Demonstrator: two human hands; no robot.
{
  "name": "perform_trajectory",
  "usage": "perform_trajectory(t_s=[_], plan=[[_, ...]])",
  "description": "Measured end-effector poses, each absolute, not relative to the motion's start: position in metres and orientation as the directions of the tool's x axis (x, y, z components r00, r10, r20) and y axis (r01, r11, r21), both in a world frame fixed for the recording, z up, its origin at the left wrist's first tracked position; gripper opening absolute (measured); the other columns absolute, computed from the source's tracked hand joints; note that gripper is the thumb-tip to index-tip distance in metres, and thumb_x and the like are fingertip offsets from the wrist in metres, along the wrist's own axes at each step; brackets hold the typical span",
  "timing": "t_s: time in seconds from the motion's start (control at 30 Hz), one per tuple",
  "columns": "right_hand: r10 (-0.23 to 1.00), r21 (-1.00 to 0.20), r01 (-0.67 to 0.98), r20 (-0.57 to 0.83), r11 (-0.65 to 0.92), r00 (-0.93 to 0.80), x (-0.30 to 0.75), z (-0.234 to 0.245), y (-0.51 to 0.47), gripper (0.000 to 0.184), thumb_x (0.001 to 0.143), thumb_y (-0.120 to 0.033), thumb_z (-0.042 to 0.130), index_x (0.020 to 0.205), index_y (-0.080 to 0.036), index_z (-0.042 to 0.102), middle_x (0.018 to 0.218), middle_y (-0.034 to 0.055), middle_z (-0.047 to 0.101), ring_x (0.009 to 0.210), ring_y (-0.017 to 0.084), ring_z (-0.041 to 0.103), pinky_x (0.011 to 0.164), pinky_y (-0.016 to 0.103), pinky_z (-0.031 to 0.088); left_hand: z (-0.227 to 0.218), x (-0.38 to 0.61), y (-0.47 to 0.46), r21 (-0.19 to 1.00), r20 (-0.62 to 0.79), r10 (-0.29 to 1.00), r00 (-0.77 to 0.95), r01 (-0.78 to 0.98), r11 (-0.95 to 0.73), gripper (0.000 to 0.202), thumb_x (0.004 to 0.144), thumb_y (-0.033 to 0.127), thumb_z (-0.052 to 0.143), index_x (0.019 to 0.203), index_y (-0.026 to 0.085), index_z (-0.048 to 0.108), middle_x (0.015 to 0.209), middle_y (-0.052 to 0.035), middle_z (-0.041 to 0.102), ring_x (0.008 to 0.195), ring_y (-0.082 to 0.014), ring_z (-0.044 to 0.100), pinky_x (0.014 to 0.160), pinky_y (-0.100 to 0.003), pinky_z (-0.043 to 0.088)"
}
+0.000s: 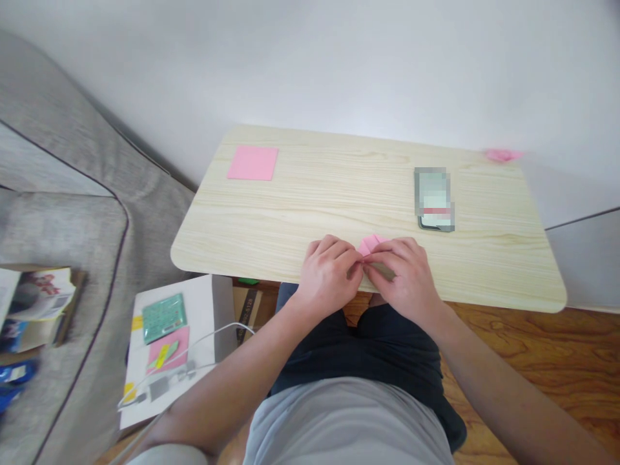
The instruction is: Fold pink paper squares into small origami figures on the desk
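Close to the table's front edge, a small piece of folded pink paper (pixel 372 243) shows creases and angled edges. My left hand (pixel 330 268) pinches it from the left, thumb and fingertips together. From the other side my right hand (pixel 403 274) grips the same paper, its fingertips almost touching those of my left. Both hands cover the paper's lower part, so its full shape is hidden. A flat stack of square pink paper (pixel 253 163) lies at the table's back left. Near the back right corner rests a crumpled-looking folded pink paper piece (pixel 504 155).
A phone (pixel 434 199), partly blurred out, lies right of my hands on the wooden table (pixel 310 194). At lower left a white box top (pixel 201 310) bears a green packet (pixel 164 318), pink paper and a white cable (pixel 217 330). A grey sofa (pixel 97 245) stands left.
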State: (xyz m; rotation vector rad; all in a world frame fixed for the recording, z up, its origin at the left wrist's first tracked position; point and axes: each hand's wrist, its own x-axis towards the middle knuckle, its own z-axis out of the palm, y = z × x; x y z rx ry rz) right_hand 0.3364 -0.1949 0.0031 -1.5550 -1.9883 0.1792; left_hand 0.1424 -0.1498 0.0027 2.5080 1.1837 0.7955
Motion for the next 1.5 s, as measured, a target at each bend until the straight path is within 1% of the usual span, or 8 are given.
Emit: perform_trajectory(t_s=[0.13, 0.33, 0.6, 0.7, 0.87, 1.1, 1.3, 1.5], plan=[[0.929, -0.503, 0.811, 0.350, 0.298, -0.123, 0.336, 0.000, -0.196, 0.010, 0.093, -0.031, 0.072, 0.101, -0.031, 0.078, 0.110, 0.0035, 0.075, 0.107, 0.027, 0.061, 0.095, 0.050, 0.047, 0.004, 0.143, -0.152, 0.455, 0.345, 0.772, 0.534, 0.624, -0.635, 0.014, 0.096, 0.022, 0.058, 0.096, 0.025, 0.071, 0.100, -0.0023, 0.077, 0.105, -0.0230, 0.062, 0.093, -0.042, 0.043], [0.928, -0.512, 0.804, 0.351, 0.303, -0.126, 0.337, 0.002, -0.194, 0.010, 0.094, -0.030, 0.071, 0.100, -0.030, 0.078, 0.111, 0.0041, 0.075, 0.108, 0.028, 0.062, 0.096, 0.050, 0.047, 0.003, 0.140, -0.150, 0.489, 0.341, 0.773, 0.535, 0.601, -0.632, 0.016, 0.095, 0.020, 0.058, 0.107, 0.024, 0.069, 0.096, -0.0027, 0.077, 0.103, -0.0223, 0.063, 0.093, -0.040, 0.045], [0.913, -0.489, 0.804, 0.376, 0.339, -0.156, 0.335, 0.001, -0.192, 0.007, 0.092, -0.029, 0.072, 0.098, -0.030, 0.077, 0.115, 0.0037, 0.073, 0.113, 0.028, 0.061, 0.102, 0.051, 0.046, 0.004, 0.141, -0.153, 0.547, 0.329, 0.784, 0.526, 0.570, -0.613, 0.016, 0.092, 0.017, 0.059, 0.106, 0.023, 0.065, 0.100, -0.0023, 0.076, 0.102, -0.0210, 0.063, 0.094, -0.039, 0.047], [0.916, -0.493, 0.802, 0.370, 0.337, -0.158, 0.337, -0.001, -0.192, 0.007, 0.092, -0.027, 0.072, 0.098, -0.029, 0.076, 0.115, 0.0034, 0.073, 0.115, 0.028, 0.062, 0.103, 0.052, 0.046, 0.007, 0.139, -0.149, 0.544, 0.327, 0.774, 0.542, 0.561, -0.624, 0.018, 0.093, 0.017, 0.059, 0.107, 0.023, 0.069, 0.107, -0.0027, 0.076, 0.108, -0.0218, 0.061, 0.096, -0.040, 0.046], [0.923, -0.516, 0.792, 0.356, 0.325, -0.147, 0.337, -0.002, -0.193, 0.008, 0.092, -0.026, 0.071, 0.098, -0.030, 0.074, 0.116, 0.0036, 0.074, 0.119, 0.029, 0.062, 0.106, 0.054, 0.044, 0.008, 0.138, -0.136, 0.496, 0.298, 0.779, 0.552, 0.608, -0.620, 0.016, 0.098, 0.028, 0.061, 0.099, 0.028, 0.077, 0.120, -0.0027, 0.073, 0.115, -0.0246, 0.057, 0.097, -0.043, 0.044], [0.924, -0.550, 0.777, 0.369, 0.306, -0.103, 0.333, -0.004, -0.196, 0.007, 0.091, -0.025, 0.071, 0.096, -0.029, 0.073, 0.115, 0.0037, 0.075, 0.122, 0.030, 0.063, 0.108, 0.055, 0.044, 0.009, 0.138, -0.125, 0.524, 0.272, 0.786, 0.555, 0.600, -0.604, 0.009, 0.091, 0.030, 0.070, 0.090, 0.030, 0.079, 0.117, -0.0010, 0.073, 0.115, -0.0247, 0.057, 0.099, -0.043, 0.043], [0.922, -0.556, 0.777, 0.379, 0.295, -0.079, 0.330, -0.003, -0.197, 0.009, 0.091, -0.025, 0.071, 0.099, -0.030, 0.073, 0.116, 0.0038, 0.074, 0.120, 0.029, 0.063, 0.109, 0.055, 0.045, 0.011, 0.137, -0.121, 0.551, 0.255, 0.783, 0.568, 0.580, -0.600, 0.011, 0.090, 0.038, 0.073, 0.089, 0.029, 0.079, 0.116, -0.0005, 0.073, 0.114, -0.0245, 0.057, 0.101, -0.044, 0.043], [0.925, -0.561, 0.790, 0.378, 0.249, -0.023, 0.325, -0.003, -0.199, 0.006, 0.090, -0.024, 0.072, 0.094, -0.029, 0.072, 0.115, 0.0047, 0.074, 0.119, 0.031, 0.061, 0.108, 0.056, 0.044, 0.012, 0.134, -0.118, 0.550, 0.239, 0.770, 0.592, 0.571, -0.610, 0.007, 0.088, 0.034, 0.075, 0.090, 0.030, 0.080, 0.118, -0.0001, 0.073, 0.115, -0.0250, 0.057, 0.101, -0.045, 0.043]])
